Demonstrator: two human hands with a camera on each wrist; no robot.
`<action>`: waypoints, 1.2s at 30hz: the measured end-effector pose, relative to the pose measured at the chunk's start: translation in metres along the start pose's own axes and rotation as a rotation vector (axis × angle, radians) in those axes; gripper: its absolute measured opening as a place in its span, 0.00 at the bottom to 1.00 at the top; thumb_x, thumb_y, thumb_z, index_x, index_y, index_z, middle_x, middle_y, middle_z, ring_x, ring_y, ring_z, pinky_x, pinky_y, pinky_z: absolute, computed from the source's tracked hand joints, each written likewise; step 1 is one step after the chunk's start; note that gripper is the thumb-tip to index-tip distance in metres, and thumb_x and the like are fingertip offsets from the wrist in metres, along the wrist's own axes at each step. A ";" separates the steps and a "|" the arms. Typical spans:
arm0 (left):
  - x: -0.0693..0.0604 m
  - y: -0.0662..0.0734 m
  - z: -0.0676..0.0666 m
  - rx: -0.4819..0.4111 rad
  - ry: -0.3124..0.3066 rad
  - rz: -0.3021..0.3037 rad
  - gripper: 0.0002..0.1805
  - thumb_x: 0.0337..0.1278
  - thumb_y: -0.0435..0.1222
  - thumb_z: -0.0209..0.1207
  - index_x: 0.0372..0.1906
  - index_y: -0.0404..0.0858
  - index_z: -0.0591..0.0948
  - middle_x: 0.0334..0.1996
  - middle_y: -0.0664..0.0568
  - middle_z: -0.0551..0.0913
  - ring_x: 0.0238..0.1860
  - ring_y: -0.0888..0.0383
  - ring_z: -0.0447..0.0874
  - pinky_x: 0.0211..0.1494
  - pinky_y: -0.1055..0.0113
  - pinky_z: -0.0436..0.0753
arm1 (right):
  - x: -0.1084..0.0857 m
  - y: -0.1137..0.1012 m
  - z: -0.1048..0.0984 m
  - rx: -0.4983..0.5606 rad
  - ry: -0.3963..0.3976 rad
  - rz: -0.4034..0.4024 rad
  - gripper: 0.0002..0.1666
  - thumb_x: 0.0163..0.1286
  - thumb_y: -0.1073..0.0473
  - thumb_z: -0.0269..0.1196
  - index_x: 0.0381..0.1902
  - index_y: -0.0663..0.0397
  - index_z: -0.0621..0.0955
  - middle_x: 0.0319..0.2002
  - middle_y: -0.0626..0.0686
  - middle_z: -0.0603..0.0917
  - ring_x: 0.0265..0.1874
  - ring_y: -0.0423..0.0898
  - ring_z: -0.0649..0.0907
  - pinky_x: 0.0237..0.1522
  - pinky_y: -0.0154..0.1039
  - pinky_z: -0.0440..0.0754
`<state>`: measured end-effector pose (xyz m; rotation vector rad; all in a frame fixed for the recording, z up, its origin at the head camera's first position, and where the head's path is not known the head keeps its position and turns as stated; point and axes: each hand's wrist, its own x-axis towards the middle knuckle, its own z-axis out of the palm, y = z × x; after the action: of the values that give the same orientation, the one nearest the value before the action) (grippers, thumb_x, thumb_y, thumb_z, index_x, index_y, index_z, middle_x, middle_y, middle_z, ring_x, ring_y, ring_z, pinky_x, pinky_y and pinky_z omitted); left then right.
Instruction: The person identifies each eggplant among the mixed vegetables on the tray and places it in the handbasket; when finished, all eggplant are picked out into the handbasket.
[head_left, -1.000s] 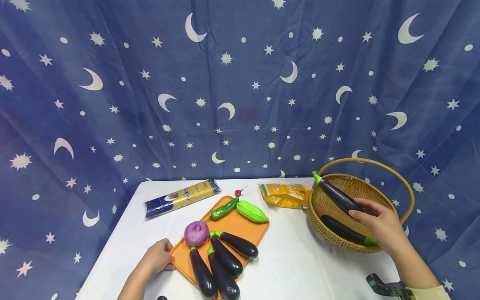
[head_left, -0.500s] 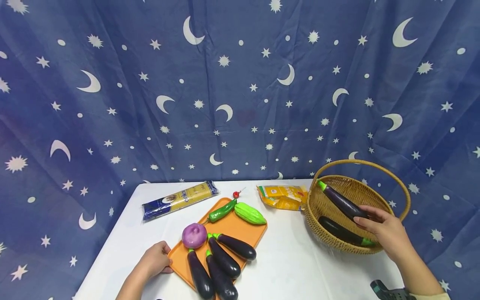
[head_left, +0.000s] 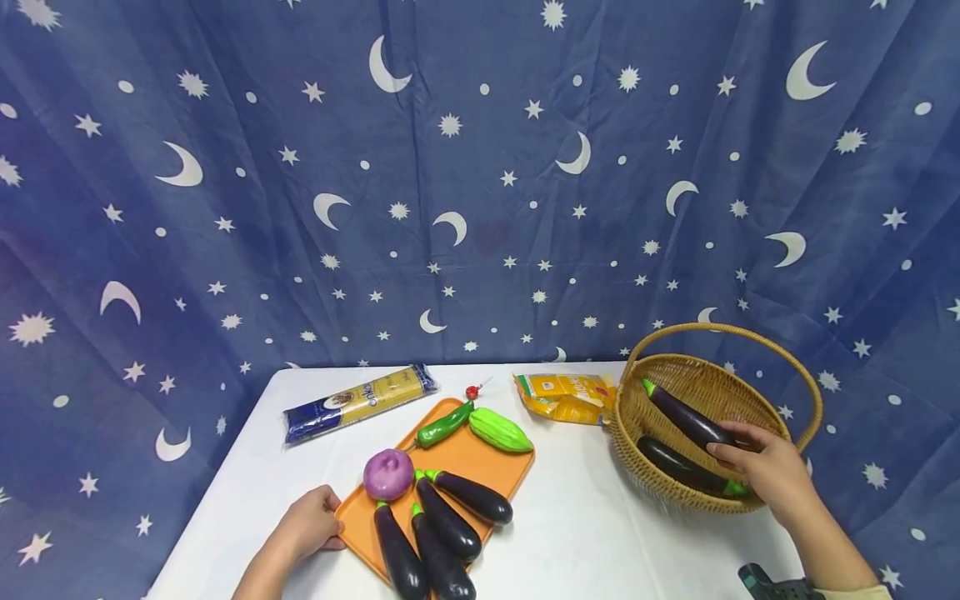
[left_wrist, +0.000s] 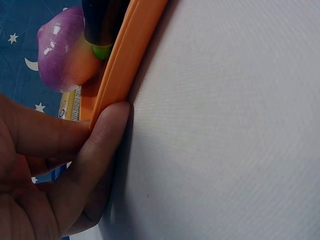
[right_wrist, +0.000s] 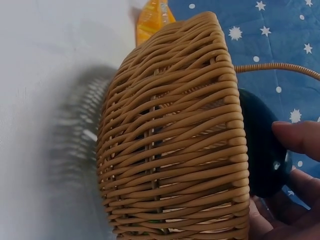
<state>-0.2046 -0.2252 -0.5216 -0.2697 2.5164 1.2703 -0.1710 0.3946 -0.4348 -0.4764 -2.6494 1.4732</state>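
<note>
My right hand [head_left: 772, 468] grips an eggplant [head_left: 686, 417] by its thick end, inside the rim of the wicker basket [head_left: 626, 450]. Beneath it another eggplant [head_left: 682, 467] lies in the basket. In the right wrist view the basket's woven side [right_wrist: 175, 150] hides most of the held eggplant [right_wrist: 262, 145]. My left hand [head_left: 309, 523] pinches the near-left edge of an orange tray [head_left: 487, 458]; the left wrist view shows thumb and fingers on the tray's rim [left_wrist: 125, 65]. On the tray lie several eggplants [head_left: 442, 558], a purple onion [head_left: 388, 474], a green pepper [head_left: 445, 425] and a light-green ridged vegetable [head_left: 501, 430].
A blue and yellow pasta packet [head_left: 360, 402] lies behind the tray at left. An orange-yellow bag [head_left: 566, 396] rests against the basket's left side. A small red object [head_left: 472, 392] sits at the tray's far corner. The basket handle [head_left: 720, 329] arches upright.
My right hand has lowered the eggplant deeper into the basket, its green stem now below the rim. The left hand keeps its hold on the tray. The view has shifted slightly.
</note>
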 end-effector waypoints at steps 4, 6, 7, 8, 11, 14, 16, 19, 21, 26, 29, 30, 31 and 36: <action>-0.001 -0.001 0.000 -0.004 0.001 0.008 0.12 0.46 0.19 0.60 0.37 0.30 0.75 0.28 0.44 0.74 0.23 0.55 0.80 0.28 0.64 0.87 | 0.002 0.003 0.000 -0.056 0.005 -0.016 0.44 0.66 0.50 0.70 0.70 0.70 0.67 0.64 0.75 0.69 0.38 0.44 0.86 0.38 0.43 0.88; -0.001 -0.001 0.000 0.000 -0.002 0.007 0.12 0.46 0.19 0.60 0.37 0.30 0.75 0.28 0.44 0.74 0.23 0.55 0.80 0.28 0.64 0.87 | 0.003 0.004 0.000 -0.116 0.013 -0.028 0.43 0.66 0.50 0.70 0.68 0.70 0.69 0.63 0.77 0.69 0.38 0.46 0.85 0.34 0.43 0.88; 0.000 -0.001 0.000 0.005 -0.004 0.005 0.12 0.46 0.19 0.60 0.37 0.30 0.75 0.28 0.44 0.74 0.23 0.55 0.80 0.28 0.65 0.87 | 0.004 0.005 0.000 -0.144 0.013 -0.031 0.42 0.65 0.50 0.70 0.68 0.70 0.70 0.65 0.77 0.67 0.37 0.48 0.85 0.33 0.43 0.87; 0.000 -0.002 0.000 0.006 -0.006 0.004 0.12 0.46 0.19 0.60 0.37 0.30 0.75 0.28 0.44 0.75 0.23 0.55 0.80 0.28 0.65 0.87 | 0.005 0.005 0.000 -0.174 0.013 -0.033 0.42 0.65 0.50 0.70 0.67 0.70 0.70 0.66 0.78 0.65 0.37 0.49 0.85 0.31 0.43 0.86; 0.001 -0.002 0.000 0.013 -0.010 -0.001 0.11 0.46 0.20 0.60 0.37 0.31 0.75 0.28 0.44 0.75 0.23 0.55 0.80 0.28 0.65 0.87 | 0.007 0.006 0.000 -0.230 0.000 -0.043 0.41 0.64 0.50 0.70 0.66 0.71 0.71 0.68 0.80 0.60 0.38 0.56 0.86 0.31 0.45 0.86; 0.001 -0.002 0.000 0.004 -0.010 -0.002 0.11 0.46 0.19 0.60 0.37 0.30 0.75 0.28 0.43 0.75 0.23 0.55 0.80 0.28 0.65 0.87 | 0.009 0.006 0.000 -0.297 -0.001 -0.069 0.41 0.64 0.47 0.70 0.64 0.70 0.73 0.65 0.79 0.66 0.41 0.60 0.84 0.32 0.45 0.84; 0.001 -0.001 -0.001 0.006 -0.010 -0.007 0.11 0.46 0.19 0.60 0.37 0.30 0.75 0.28 0.44 0.75 0.23 0.55 0.80 0.28 0.65 0.87 | 0.010 0.006 0.001 -0.306 -0.004 -0.079 0.40 0.63 0.47 0.70 0.64 0.70 0.73 0.58 0.77 0.75 0.41 0.61 0.85 0.32 0.44 0.84; 0.001 0.000 -0.001 0.003 -0.013 -0.016 0.11 0.47 0.19 0.60 0.37 0.30 0.75 0.28 0.43 0.75 0.23 0.55 0.80 0.28 0.65 0.87 | 0.011 0.005 0.002 -0.339 -0.004 -0.081 0.39 0.62 0.48 0.71 0.62 0.69 0.75 0.50 0.72 0.81 0.37 0.56 0.84 0.30 0.43 0.81; 0.002 0.001 -0.001 0.008 -0.015 -0.019 0.11 0.47 0.19 0.60 0.37 0.30 0.75 0.28 0.43 0.75 0.23 0.55 0.80 0.28 0.65 0.87 | 0.011 0.004 0.003 -0.367 -0.005 -0.085 0.38 0.62 0.49 0.71 0.61 0.69 0.75 0.49 0.72 0.82 0.38 0.58 0.84 0.31 0.46 0.82; 0.001 0.001 -0.001 0.016 -0.014 -0.029 0.11 0.47 0.20 0.60 0.37 0.31 0.75 0.28 0.43 0.75 0.24 0.55 0.80 0.29 0.65 0.87 | 0.012 0.003 0.005 -0.467 0.002 -0.129 0.34 0.61 0.50 0.71 0.57 0.68 0.78 0.55 0.77 0.76 0.49 0.74 0.78 0.40 0.62 0.80; 0.000 0.002 -0.001 0.016 -0.015 -0.034 0.11 0.47 0.19 0.60 0.37 0.31 0.75 0.29 0.43 0.75 0.24 0.55 0.80 0.29 0.65 0.87 | 0.012 0.003 0.005 -0.488 -0.010 -0.145 0.34 0.60 0.51 0.71 0.57 0.68 0.78 0.56 0.77 0.76 0.51 0.76 0.76 0.42 0.66 0.79; 0.000 0.002 -0.001 0.017 -0.016 -0.036 0.11 0.48 0.19 0.60 0.37 0.30 0.75 0.29 0.43 0.75 0.24 0.55 0.80 0.29 0.65 0.87 | 0.012 0.003 0.006 -0.492 -0.015 -0.149 0.34 0.60 0.51 0.72 0.57 0.69 0.78 0.55 0.77 0.77 0.50 0.75 0.77 0.42 0.65 0.80; 0.000 0.003 -0.001 0.017 -0.015 -0.037 0.11 0.48 0.19 0.60 0.37 0.30 0.75 0.29 0.43 0.75 0.24 0.55 0.80 0.29 0.65 0.87 | 0.012 0.003 0.006 -0.495 -0.019 -0.151 0.34 0.60 0.51 0.72 0.57 0.69 0.79 0.55 0.77 0.77 0.50 0.75 0.77 0.41 0.64 0.80; -0.001 0.003 -0.001 0.012 -0.009 -0.028 0.11 0.47 0.19 0.60 0.37 0.30 0.75 0.28 0.43 0.74 0.24 0.55 0.80 0.29 0.65 0.87 | 0.013 0.003 0.007 -0.489 -0.036 -0.149 0.34 0.59 0.51 0.72 0.57 0.69 0.78 0.53 0.77 0.78 0.46 0.70 0.80 0.37 0.58 0.82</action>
<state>-0.2043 -0.2243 -0.5187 -0.2951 2.5028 1.2428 -0.1837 0.3943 -0.4420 -0.2691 -2.9908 0.7944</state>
